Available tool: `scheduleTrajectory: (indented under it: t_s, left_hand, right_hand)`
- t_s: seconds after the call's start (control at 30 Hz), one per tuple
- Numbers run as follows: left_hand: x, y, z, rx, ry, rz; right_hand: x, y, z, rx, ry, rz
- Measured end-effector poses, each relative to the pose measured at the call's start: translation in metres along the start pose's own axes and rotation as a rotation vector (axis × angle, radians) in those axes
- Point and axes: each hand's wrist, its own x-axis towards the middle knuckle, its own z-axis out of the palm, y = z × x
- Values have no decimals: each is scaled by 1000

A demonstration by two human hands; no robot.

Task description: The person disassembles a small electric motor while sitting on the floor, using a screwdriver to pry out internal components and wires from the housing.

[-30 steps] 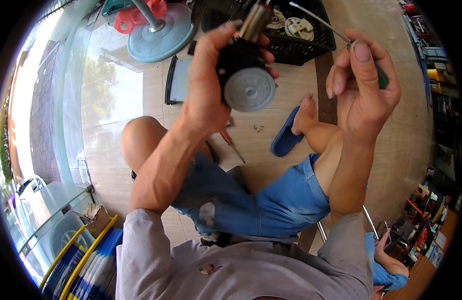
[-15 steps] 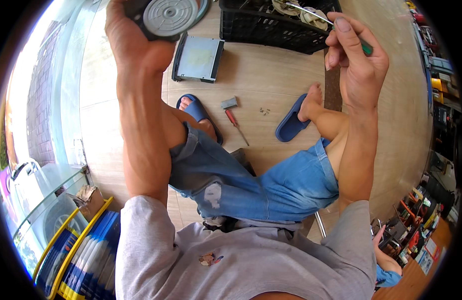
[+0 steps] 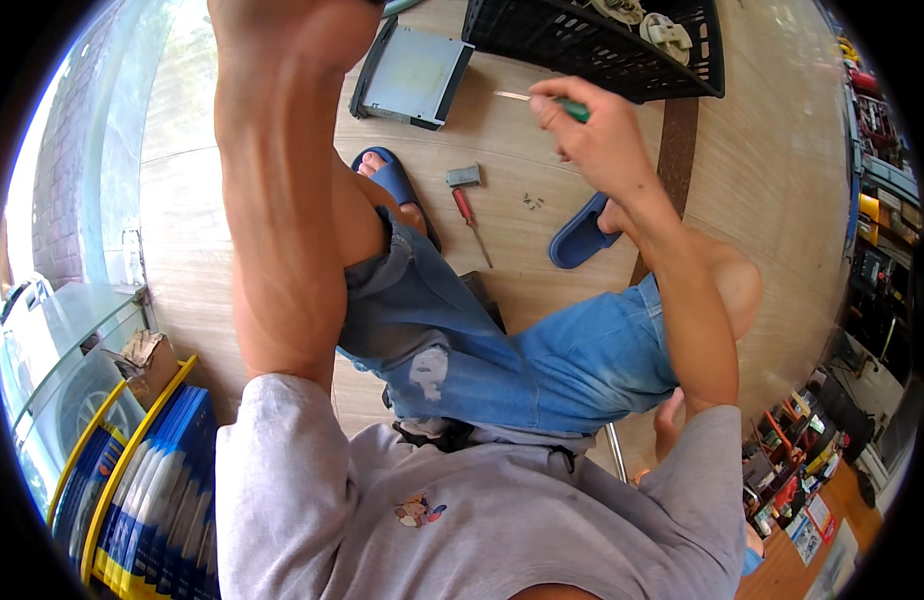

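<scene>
A green screwdriver (image 3: 575, 109) is gripped in the right hand (image 3: 602, 137), its shaft pointed left, nearer than the crate (image 3: 582, 66). The left hand (image 3: 297, 32) is cut off at the view's far edge; its grip cannot be told. A red screwdriver (image 3: 463, 206) is seen between the slippers (image 3: 579, 234).

Right hand (image 3: 604, 135) grips green-handled screwdriver (image 3: 577, 111); left hand (image 3: 294, 25) cut off at top edge. Red-handled screwdriver (image 3: 464, 207), grey block (image 3: 463, 177), small metal bits (image 3: 532, 202) on floor (image 3: 782, 150).
</scene>
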Motion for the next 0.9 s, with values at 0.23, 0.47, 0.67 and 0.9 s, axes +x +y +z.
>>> scheduleTrajectory:
  t_s: [0.23,0.47,0.67,0.9]
  left_hand:
    - [0,4,1,-21,-87,37]
    - [-3,-31,1,-169,-20,-79]
    - [-16,-84,45,36,164,-342]
    - [-38,-104,61,194,104,-556]
  right_hand:
    - [28,61,57,-194,-134,-65]
    - [63,94,143,438,-132,233]
    - [66,112,221,620,-20,311]
    - [69,139,240,661,95,451]
